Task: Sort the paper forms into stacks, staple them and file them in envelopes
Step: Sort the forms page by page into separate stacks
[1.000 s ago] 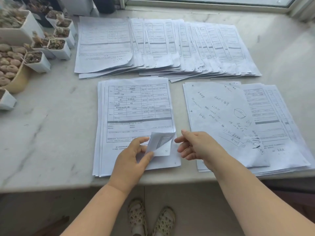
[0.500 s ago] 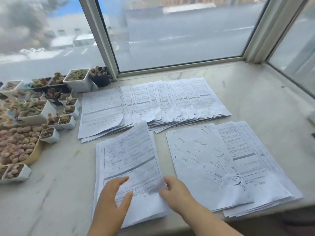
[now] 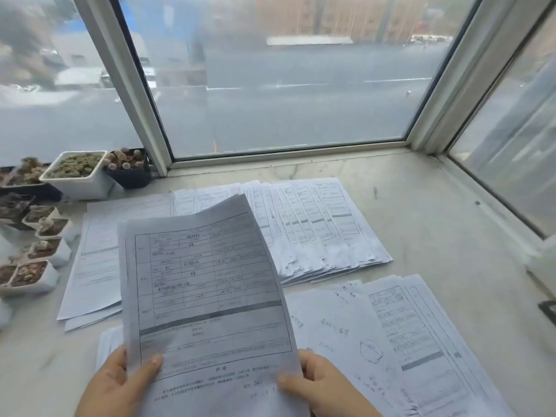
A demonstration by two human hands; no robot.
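A few printed forms (image 3: 207, 284) are lifted off the sill and tilted up toward me. My left hand (image 3: 120, 383) grips their lower left edge, thumb on the front. My right hand (image 3: 319, 383) grips the lower right edge the same way. Under them a near pile of forms (image 3: 108, 341) shows only at its left edge. A fanned row of forms (image 3: 316, 224) lies behind. To the right lies another pile (image 3: 391, 341), topped by a sheet with handwriting.
Small white pots of succulents (image 3: 45, 251) line the left of the marble sill (image 3: 451, 236), with a bigger white pot (image 3: 75, 173) and a black pot (image 3: 129, 167) by the window frame. Glass closes off the back and right. A dark object (image 3: 549, 310) sits at the right edge.
Both hands took hold of the top sheets of the near pile and raised them from the sill. My view tipped upward toward the window.
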